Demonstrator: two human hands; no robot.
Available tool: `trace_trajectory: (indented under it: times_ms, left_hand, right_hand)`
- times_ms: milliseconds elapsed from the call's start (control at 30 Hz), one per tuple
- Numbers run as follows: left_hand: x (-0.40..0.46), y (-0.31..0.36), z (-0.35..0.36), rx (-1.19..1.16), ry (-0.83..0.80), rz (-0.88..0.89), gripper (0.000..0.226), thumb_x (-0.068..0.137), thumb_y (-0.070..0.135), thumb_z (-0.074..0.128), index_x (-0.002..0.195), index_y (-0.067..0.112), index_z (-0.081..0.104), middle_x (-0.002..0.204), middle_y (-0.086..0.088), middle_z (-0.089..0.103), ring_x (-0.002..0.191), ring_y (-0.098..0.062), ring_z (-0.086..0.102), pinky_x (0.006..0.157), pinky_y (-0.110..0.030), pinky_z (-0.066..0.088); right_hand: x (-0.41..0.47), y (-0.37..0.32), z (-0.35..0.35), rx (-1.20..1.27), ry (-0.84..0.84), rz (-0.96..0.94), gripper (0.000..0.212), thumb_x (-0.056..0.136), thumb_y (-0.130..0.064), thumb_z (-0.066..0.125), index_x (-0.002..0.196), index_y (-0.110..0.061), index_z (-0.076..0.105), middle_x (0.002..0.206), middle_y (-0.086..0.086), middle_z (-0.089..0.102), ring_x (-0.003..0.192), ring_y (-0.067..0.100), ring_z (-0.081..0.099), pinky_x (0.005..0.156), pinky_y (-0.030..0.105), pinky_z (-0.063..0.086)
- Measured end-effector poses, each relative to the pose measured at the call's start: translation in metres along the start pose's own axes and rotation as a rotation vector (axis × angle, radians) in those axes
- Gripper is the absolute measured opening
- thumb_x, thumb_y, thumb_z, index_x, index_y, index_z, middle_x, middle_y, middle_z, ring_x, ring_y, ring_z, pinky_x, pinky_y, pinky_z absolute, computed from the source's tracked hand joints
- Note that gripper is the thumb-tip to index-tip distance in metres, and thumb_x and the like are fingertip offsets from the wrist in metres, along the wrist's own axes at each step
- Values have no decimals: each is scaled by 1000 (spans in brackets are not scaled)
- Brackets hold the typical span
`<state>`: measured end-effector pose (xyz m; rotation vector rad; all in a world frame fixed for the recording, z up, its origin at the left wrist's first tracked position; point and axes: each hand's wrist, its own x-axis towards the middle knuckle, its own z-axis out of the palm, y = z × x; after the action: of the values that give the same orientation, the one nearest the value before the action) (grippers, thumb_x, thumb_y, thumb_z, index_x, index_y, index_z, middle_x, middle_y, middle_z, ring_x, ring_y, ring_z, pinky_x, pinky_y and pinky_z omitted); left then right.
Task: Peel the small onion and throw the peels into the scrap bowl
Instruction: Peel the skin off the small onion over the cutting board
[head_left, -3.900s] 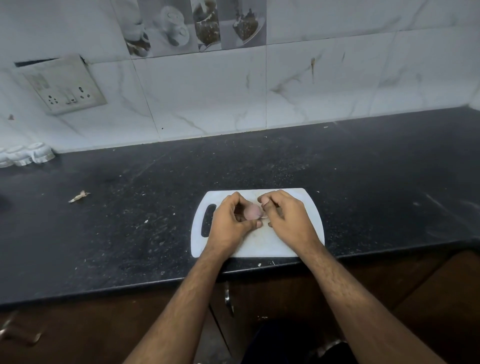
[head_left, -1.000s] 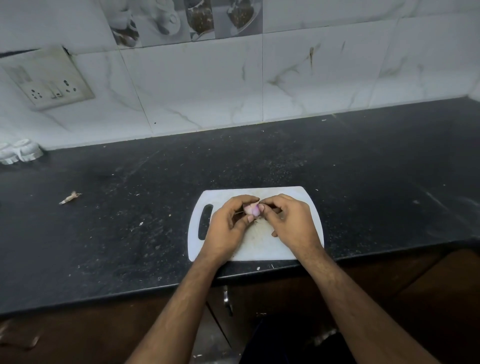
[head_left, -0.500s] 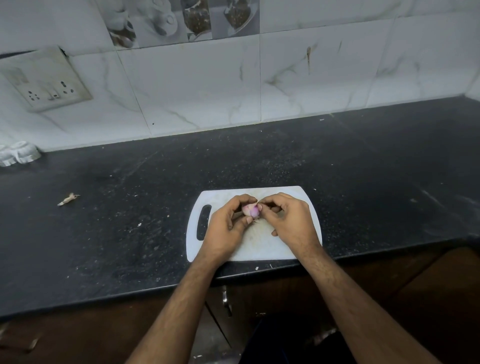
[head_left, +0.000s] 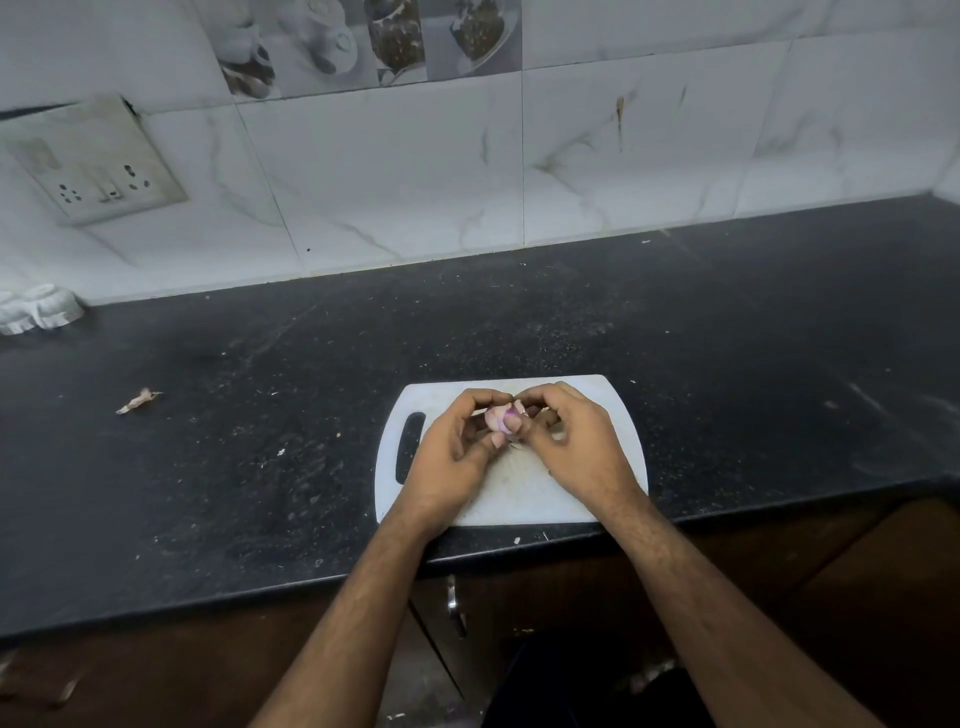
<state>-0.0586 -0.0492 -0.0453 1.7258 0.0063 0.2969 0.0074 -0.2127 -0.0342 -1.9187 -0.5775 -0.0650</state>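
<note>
The small onion (head_left: 500, 417), pale pink with purple showing, is held just above the white cutting board (head_left: 613, 415). My left hand (head_left: 457, 449) grips it from the left with thumb and fingers. My right hand (head_left: 574, 447) pinches at its right side, where a loose flake of peel sticks up. A few small peel bits lie on the board under my fingers. No scrap bowl is in view.
The board lies near the front edge of a black speckled counter (head_left: 727, 338). A dry peel scrap (head_left: 137, 400) lies on the counter at the left. Small white cups (head_left: 39, 309) stand at the far left by the tiled wall with a socket panel (head_left: 96, 161).
The onion shows more pink and purple skin than 3.9 s ago, when it looked brownish. Both hands stay on it over the board; the fingers have shifted slightly.
</note>
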Motion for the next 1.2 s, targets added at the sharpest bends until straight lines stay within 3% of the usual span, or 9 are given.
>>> trace_trajectory:
  times_ms: [133,333,400,467,633,733,867,1067,1200]
  left_hand:
    - [-1,1,-2,-42,-48,-16,33,100,-1,66,129,12,62,129,-6,72,127,-26,67,114,-47,51]
    - [-2,2,-4,-54,-66,-25,46,96,0,67,135,23,57,130,-7,66,126,-34,64,113,-46,51]
    - [-2,0,-4,-40,-31,-15,56,95,-1,67,141,29,55,135,-4,61,127,-38,61,115,-47,49]
    - [-2,-1,-3,-11,-6,-10,54,96,0,68,140,29,58,140,-3,62,128,-31,63,117,-49,47]
    - [-1,-3,-1,-22,55,-33,44,91,7,71,129,30,64,137,-9,65,129,-25,64,115,-54,48]
    - [0,-4,-1,-7,45,-37,45,91,4,73,127,29,64,133,-6,67,125,-22,66,114,-50,50]
    - [0,-4,1,15,10,-19,42,92,0,75,127,20,64,128,-6,70,122,-19,68,112,-43,52]
    - [-1,-2,-1,-29,-10,-41,42,91,0,75,126,20,64,125,-8,72,122,-22,68,112,-43,52]
    - [-1,-1,-1,-55,-19,-49,42,91,-2,76,125,18,64,124,-6,74,122,-24,69,112,-43,52]
  right_hand:
    - [0,0,-2,119,4,20,12,89,-31,78,89,-22,71,89,-10,70,85,9,66,55,12,47]
    - [2,6,-2,5,11,7,10,97,-26,68,89,-20,67,84,-9,71,82,9,66,72,23,54]
    - [3,8,0,-81,48,35,11,97,-25,66,88,-19,65,81,-9,68,77,6,64,70,21,51]
    - [4,8,1,-124,66,63,10,94,-20,69,84,-19,65,78,-9,67,71,5,61,66,19,48]
    - [3,8,3,-232,-47,-22,25,91,-6,67,110,-21,72,102,-11,64,86,0,63,78,11,48]
    - [2,3,0,-136,17,-45,22,98,-10,60,115,-18,72,108,-10,65,93,-4,62,78,4,45]
    - [-2,0,1,-99,33,-112,15,97,-29,68,109,-20,71,105,-13,65,89,1,64,76,9,48]
    - [-1,2,2,-77,28,-95,10,94,-27,72,94,-18,69,92,-10,67,87,5,63,75,12,49]
    - [-1,3,2,-122,21,-95,13,98,-24,66,88,-17,63,86,-8,65,81,7,61,72,26,51]
